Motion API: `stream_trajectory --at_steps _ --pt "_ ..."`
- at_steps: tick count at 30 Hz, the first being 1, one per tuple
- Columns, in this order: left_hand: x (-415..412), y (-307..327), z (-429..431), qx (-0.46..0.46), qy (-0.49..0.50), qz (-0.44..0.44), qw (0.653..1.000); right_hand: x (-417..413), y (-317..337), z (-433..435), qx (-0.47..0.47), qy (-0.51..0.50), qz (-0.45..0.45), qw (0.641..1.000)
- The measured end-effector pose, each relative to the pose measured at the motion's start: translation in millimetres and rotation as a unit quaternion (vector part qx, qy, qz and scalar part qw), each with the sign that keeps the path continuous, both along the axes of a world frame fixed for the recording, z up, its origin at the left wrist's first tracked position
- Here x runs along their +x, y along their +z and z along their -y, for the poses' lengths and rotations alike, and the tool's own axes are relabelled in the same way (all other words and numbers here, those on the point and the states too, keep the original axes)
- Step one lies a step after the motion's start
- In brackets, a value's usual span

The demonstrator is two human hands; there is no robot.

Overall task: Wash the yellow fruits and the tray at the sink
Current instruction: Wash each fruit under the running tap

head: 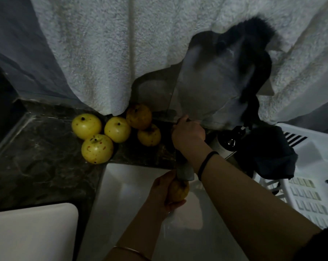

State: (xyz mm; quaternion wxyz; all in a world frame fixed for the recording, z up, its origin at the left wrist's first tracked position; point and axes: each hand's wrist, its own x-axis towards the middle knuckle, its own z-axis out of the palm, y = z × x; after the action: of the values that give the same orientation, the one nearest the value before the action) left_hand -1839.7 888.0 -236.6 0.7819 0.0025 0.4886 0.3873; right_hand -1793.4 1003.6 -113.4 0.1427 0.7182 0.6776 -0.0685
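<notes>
My left hand (160, 193) holds a yellow fruit (178, 191) over the white sink (121, 194), right under the grey tap spout (185, 172). My right hand (187, 133) is closed around the tap handle at the back of the sink. Several more yellow fruits lie on the dark marble counter (37, 162) behind the sink: one at the far left (86, 126), one in front (97, 148), one in the middle (117, 129), a darker one (139, 116) and a small one (149, 136). No tray can be made out for certain.
A white fluffy towel (121, 44) hangs over the back wall. A dark cloth (267, 153) drapes over a white plastic basket (310, 181) on the right. A black bottle top (233, 138) stands by the tap. A white rounded object (31, 232) sits at the lower left.
</notes>
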Motion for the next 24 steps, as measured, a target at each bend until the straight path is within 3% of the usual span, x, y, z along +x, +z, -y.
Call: stream_trajectory --at_steps 24 --pt "-4 -1 -8 -0.021 0.013 0.015 1.0 0 3 -6 -0.009 0.006 0.0 1.0"
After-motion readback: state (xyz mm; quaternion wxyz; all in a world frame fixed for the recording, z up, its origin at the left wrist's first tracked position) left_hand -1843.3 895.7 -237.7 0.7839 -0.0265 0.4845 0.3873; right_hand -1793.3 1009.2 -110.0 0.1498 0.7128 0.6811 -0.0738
